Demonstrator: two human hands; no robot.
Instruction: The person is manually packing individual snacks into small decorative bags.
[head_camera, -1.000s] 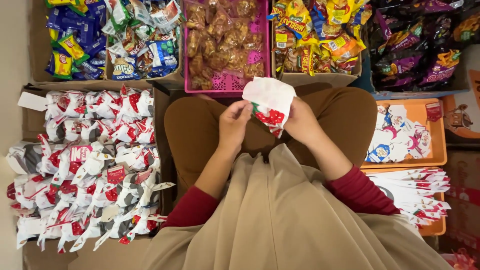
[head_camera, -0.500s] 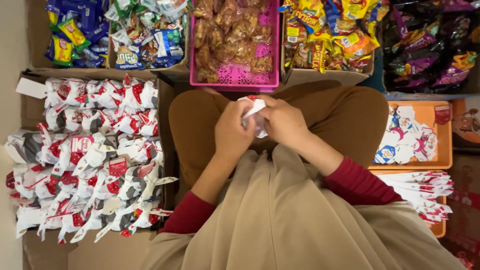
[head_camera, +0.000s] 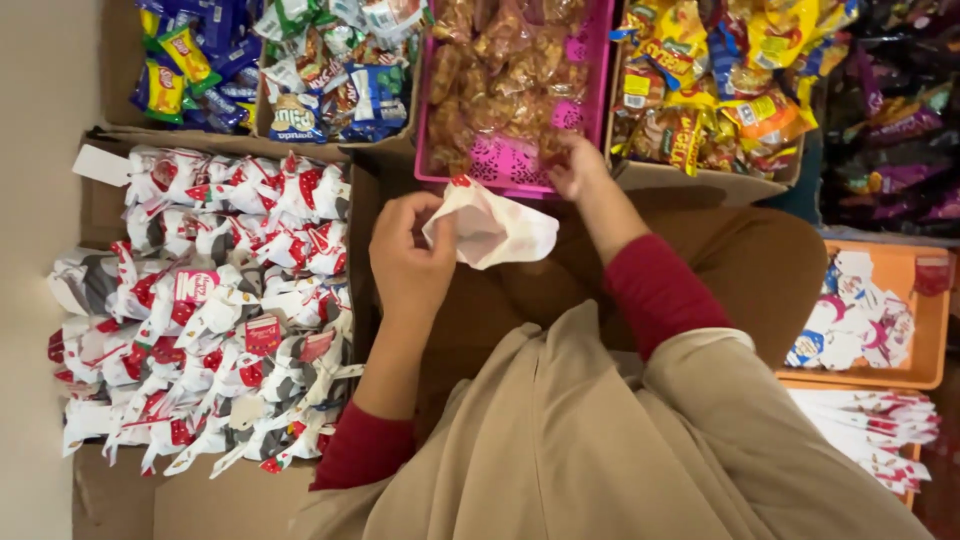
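Left hand: the left hand (head_camera: 410, 255) is curled around one edge of a white paper bag (head_camera: 492, 226), thumb and fingers pinching it so the bag stays up over the lap
Paper bag: white with a bit of red at its top corner, mouth turned toward the pink basket (head_camera: 512, 165), hanging just in front of that basket and above the brown trousers (head_camera: 745, 265)
Right hand: the right hand (head_camera: 577, 165) reaches forward to the basket's near rim, fingers bent down onto a clear packet of brown snacks (head_camera: 500, 70); whether they have closed on a packet I cannot tell
Basket: pink, latticed, full of clear packets of brown snacks, set between two cardboard boxes
To the left: a cardboard box (head_camera: 110, 200) packed with filled red-and-white bags (head_camera: 210, 310), tied at the top
Far side: boxes of blue and yellow snack packets (head_camera: 200, 60) and orange and yellow packets (head_camera: 720, 90)
To the right: an orange tray (head_camera: 925, 330) with small paper tags, and flat empty bags (head_camera: 880, 425) stacked below it
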